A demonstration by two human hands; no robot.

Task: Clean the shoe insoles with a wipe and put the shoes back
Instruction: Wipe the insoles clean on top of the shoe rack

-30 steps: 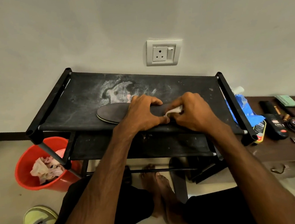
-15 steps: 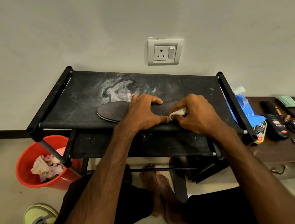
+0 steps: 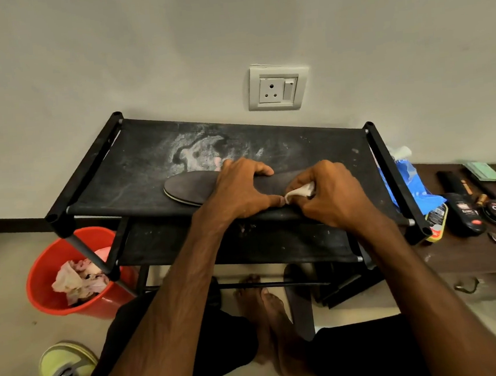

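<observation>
While the left hand (image 3: pixel 238 191) clamped the dark insole (image 3: pixel 192 185) flat on the shoe rack (image 3: pixel 137 167), the right hand (image 3: pixel 331 198), pinching the white wipe (image 3: pixel 301 189), had slid rightward; cleaning looked unfinished

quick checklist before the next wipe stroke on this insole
1. The insole lies flat on the rack: ok.
2. The left hand holds the insole down: ok.
3. The right hand grips the wipe: ok.
4. The wipe touches the insole: cannot tell, the hands hide it.
5. The red bucket stands beside the rack for the used wipe: ok.
</observation>
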